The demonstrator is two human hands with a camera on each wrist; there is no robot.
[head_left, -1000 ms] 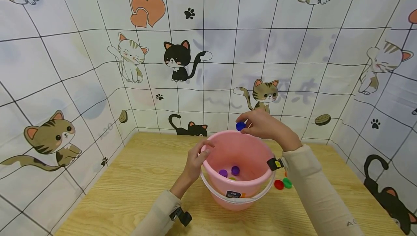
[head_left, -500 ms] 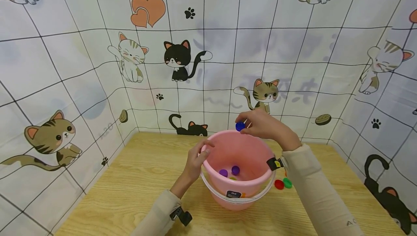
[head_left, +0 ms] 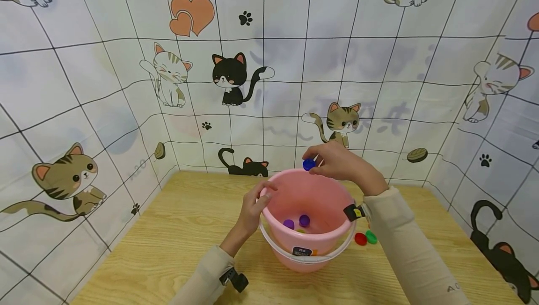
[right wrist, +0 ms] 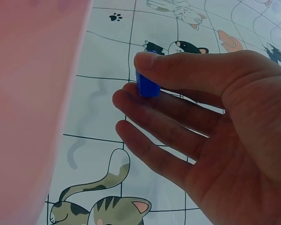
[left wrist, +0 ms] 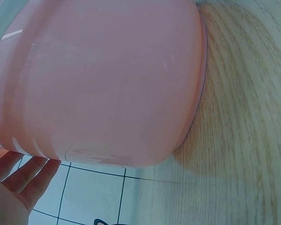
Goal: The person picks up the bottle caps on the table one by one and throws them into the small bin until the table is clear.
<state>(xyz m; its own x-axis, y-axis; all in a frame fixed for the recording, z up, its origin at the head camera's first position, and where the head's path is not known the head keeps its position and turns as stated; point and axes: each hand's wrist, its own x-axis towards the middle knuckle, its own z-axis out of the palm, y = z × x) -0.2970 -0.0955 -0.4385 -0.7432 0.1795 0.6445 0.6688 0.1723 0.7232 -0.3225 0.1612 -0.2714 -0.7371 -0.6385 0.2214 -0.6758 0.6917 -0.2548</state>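
A pink bucket with a white handle stands on the wooden table. My left hand grips its left rim; in the left wrist view, fingers of that hand lie against the outer wall. Above the far rim, my right hand pinches a small round blue bottle cap. The right wrist view shows this blue cap between thumb and fingertips, with the other fingers extended below it. Inside the bucket lie two purple caps, and a sliver of something yellow-green shows over the near rim.
On the table right of the bucket lie a red cap and a green cap, with a bit of orange partly hidden behind the right sleeve. A white cloth with a grid and cartoon cats surrounds the table at back and sides.
My right hand has shifted very slightly left with the blue bottle cap in its fingers. The left hand, the bucket and the caps inside stay where they were.
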